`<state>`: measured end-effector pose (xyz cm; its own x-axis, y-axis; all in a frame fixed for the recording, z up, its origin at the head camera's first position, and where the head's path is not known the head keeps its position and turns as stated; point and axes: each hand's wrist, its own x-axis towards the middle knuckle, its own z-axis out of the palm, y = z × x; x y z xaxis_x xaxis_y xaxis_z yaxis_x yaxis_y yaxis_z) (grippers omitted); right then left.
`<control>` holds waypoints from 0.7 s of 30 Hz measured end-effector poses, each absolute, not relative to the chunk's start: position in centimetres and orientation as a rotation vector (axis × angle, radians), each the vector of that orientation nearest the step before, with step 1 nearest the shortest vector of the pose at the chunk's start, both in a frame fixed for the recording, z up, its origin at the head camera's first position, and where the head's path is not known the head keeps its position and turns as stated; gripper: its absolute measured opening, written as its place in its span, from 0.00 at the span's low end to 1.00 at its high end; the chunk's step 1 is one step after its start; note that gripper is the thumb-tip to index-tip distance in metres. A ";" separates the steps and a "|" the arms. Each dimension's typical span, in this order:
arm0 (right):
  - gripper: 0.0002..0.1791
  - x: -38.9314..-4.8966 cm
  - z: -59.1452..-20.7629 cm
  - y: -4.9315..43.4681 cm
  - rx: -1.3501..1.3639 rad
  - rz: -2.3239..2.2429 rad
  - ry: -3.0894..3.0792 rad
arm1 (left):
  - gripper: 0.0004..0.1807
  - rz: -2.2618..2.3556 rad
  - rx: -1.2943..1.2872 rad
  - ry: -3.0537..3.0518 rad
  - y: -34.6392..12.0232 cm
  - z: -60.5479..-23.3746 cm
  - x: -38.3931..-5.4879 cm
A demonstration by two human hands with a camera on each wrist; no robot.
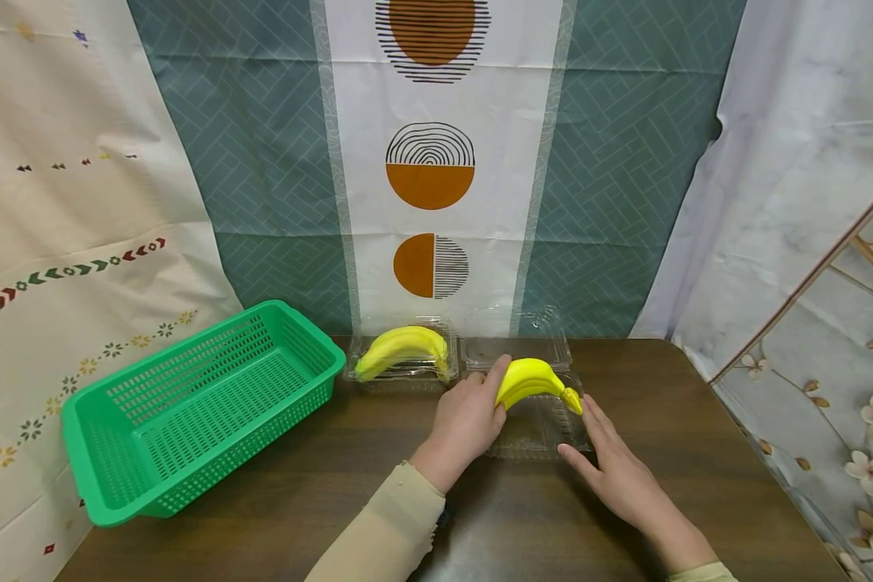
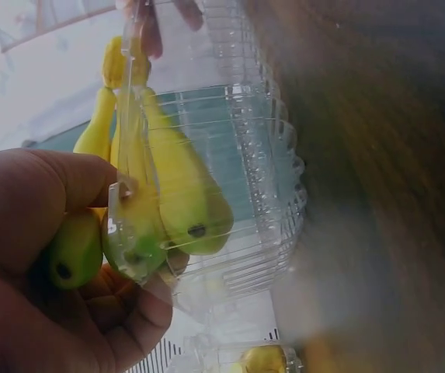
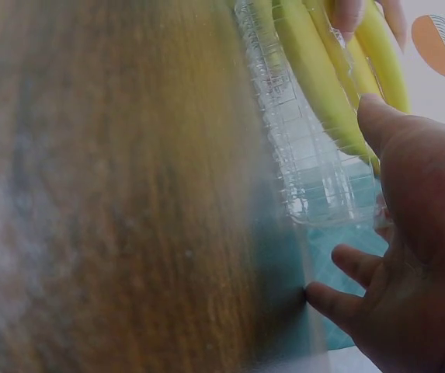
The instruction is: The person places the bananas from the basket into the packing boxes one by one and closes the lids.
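Observation:
A bunch of yellow bananas point(image 1: 529, 380) sits at an open clear plastic clamshell box point(image 1: 518, 438), its stem end pointing right. My left hand point(image 1: 468, 414) grips the bunch at its left end, thumb on one side and fingers underneath. Greenish banana tips point(image 2: 199, 206) show through the clear wall in the left wrist view. My right hand point(image 1: 621, 473) is at the box's right side near the stem, its fingers extended. In the right wrist view, the right thumb point(image 3: 381, 120) lies against the box's edge.
Left of the open box, a second clear clamshell point(image 1: 358, 373) holds another banana bunch point(image 1: 403, 346). A green perforated plastic basket point(image 1: 243, 440) stands at the table's left. The open box's raised lid point(image 1: 556, 327) leans toward the patterned cloth behind the brown table point(image 1: 647, 380).

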<state>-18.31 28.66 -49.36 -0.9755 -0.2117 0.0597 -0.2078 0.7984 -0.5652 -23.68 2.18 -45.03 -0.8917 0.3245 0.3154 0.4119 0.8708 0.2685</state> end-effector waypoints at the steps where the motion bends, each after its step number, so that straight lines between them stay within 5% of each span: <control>1: 0.55 -18.3 -49.4 28.7 -0.348 -0.933 2.975 | 0.46 -0.480 -0.558 -2.783 2.2 -45.1 -23.7; 21: 0.54 -18.4 -49.4 28.6 -0.351 -0.932 2.983 | 0.43 -0.296 -0.597 -2.741 2.5 -46.2 -23.8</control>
